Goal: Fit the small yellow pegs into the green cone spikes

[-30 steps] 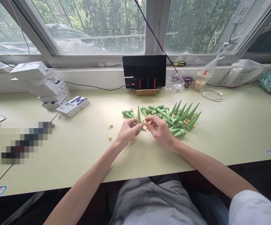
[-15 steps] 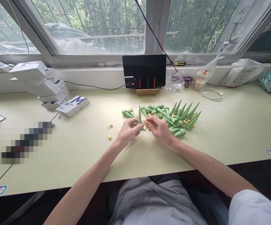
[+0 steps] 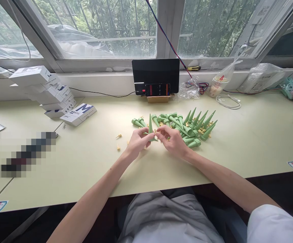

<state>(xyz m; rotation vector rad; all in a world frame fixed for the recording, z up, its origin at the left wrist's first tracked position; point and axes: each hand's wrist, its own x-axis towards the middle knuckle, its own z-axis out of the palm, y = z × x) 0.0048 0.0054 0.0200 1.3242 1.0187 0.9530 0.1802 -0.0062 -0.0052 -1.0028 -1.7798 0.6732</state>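
My left hand (image 3: 137, 141) is closed around a green cone-shaped spike (image 3: 150, 125), which it holds upright with the tip pointing up. Close beside it, my right hand (image 3: 172, 139) pinches a small yellow plug (image 3: 155, 131) between thumb and fingertips, near the spike's side. Fingers hide part of the plug and the spike's base. Behind and right of my hands lies a pile of green spikes (image 3: 180, 123), some standing tip up and others lying down. Among them are several yellow plugs (image 3: 210, 135). To the left of my left hand, two loose yellow plugs (image 3: 119, 136) lie on the table.
The table (image 3: 85, 175) runs under a window. At the back stands a black tablet (image 3: 156, 72) with a phone (image 3: 157, 90) before it. White boxes (image 3: 45, 87) are stacked at the left; a bagged cup (image 3: 218, 84) and a white cable (image 3: 228, 102) are at the right.
My right hand has moved slightly left, bringing the yellow plug closer to the spike. My left hand and the spike are almost unmoved.
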